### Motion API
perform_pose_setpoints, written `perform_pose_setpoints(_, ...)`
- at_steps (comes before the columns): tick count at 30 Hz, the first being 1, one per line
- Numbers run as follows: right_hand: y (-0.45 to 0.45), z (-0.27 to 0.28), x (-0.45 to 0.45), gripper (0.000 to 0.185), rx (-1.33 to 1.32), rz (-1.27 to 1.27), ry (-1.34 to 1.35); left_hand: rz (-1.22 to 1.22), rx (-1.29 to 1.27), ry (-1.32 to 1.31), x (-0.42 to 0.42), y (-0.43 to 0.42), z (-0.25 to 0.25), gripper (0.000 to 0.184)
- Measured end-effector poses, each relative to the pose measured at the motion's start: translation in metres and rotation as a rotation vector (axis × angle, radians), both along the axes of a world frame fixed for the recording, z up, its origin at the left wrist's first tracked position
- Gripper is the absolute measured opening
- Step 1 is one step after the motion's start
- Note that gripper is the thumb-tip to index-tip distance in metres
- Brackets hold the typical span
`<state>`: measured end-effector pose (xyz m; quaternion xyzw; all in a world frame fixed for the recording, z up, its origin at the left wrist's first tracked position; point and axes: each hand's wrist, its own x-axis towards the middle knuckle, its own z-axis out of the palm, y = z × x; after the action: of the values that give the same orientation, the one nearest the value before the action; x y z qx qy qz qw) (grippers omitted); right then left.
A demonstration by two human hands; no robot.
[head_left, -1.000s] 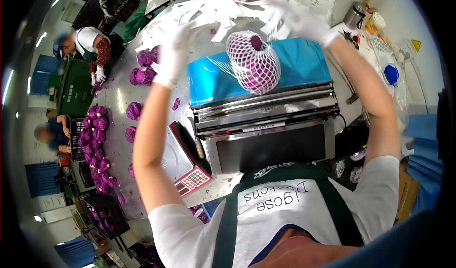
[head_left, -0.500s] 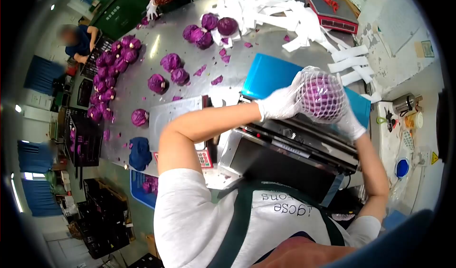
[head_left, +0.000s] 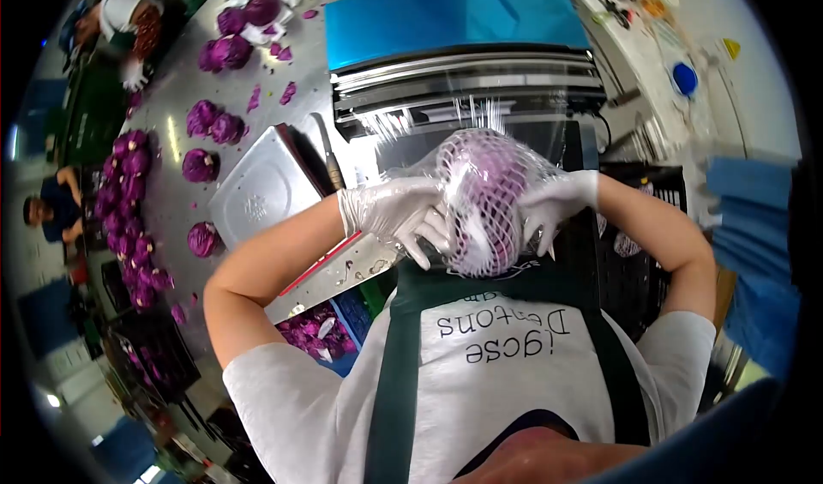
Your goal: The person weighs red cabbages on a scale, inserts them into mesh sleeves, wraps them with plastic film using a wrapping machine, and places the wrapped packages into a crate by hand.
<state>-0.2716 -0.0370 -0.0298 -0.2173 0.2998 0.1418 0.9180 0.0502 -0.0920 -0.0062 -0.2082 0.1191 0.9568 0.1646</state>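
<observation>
A red cabbage [head_left: 489, 175] in a white foam net is held close to my apron, with clear plastic film drawn over it. My gloved left hand [head_left: 403, 216] grips its left side, fingers bent against the film and net. From the other side my gloved right hand [head_left: 557, 203] holds the film and net, its fingers curled downward. The film stretches back towards a wrapping machine [head_left: 454, 30] with a blue cover and metal bars, just beyond the cabbage.
Left of the machine lie a knife [head_left: 333, 162] and a scale with a metal plate [head_left: 266, 188]. Loose red cabbages [head_left: 200, 165] and leaf scraps dot the steel table. A blue crate [head_left: 347, 317] holds purple leaves. Two people work at far left.
The netted cabbage has come from above the machine back towards my chest, and clear film now stretches around it. Both hands have moved with it, and my view has turned to the right.
</observation>
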Motion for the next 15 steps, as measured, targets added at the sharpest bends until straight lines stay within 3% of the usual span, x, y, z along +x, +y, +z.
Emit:
perform_pose_setpoints(2, 0.022, -0.006, 0.013, 0.074, 0.128, -0.18, -0.052, 0.104, 0.2, 0.01, 0.014, 0.01, -0.043, 0.067)
perform_pose_setpoints(5, 0.05, 0.0, 0.007, 0.065, 0.172, -0.401, -0.114, 0.301, 0.42, 0.004, 0.047, 0.034, -0.046, 0.071)
perform_pose_setpoints(9, 0.076, 0.006, -0.012, 0.066, 0.055, -0.766, -0.156, 0.47, 0.345, 0.015, 0.063, 0.049, -0.023, 0.093)
perform_pose_setpoints(10, 0.081, 0.021, -0.011, 0.068, -0.054, -0.826, -0.075, 0.479, 0.205, 0.004, 0.067, 0.048, -0.019, 0.101)
perform_pose_setpoints(12, 0.097, 0.02, -0.012, 0.063, -0.215, -0.903, 0.04, 0.501, -0.019, -0.007, 0.069, 0.048, -0.005, 0.084)
perform_pose_setpoints(14, 0.112, 0.024, 0.018, 0.038, -0.711, -0.921, 0.378, 0.344, -0.744, -0.207, 0.063, 0.06, 0.0, 0.068)
perform_pose_setpoints(15, 0.12, 0.011, 0.035, 0.031, -0.946, -1.071, 0.51, 0.423, -0.825, -0.305, 0.059, 0.068, 0.004, 0.052)
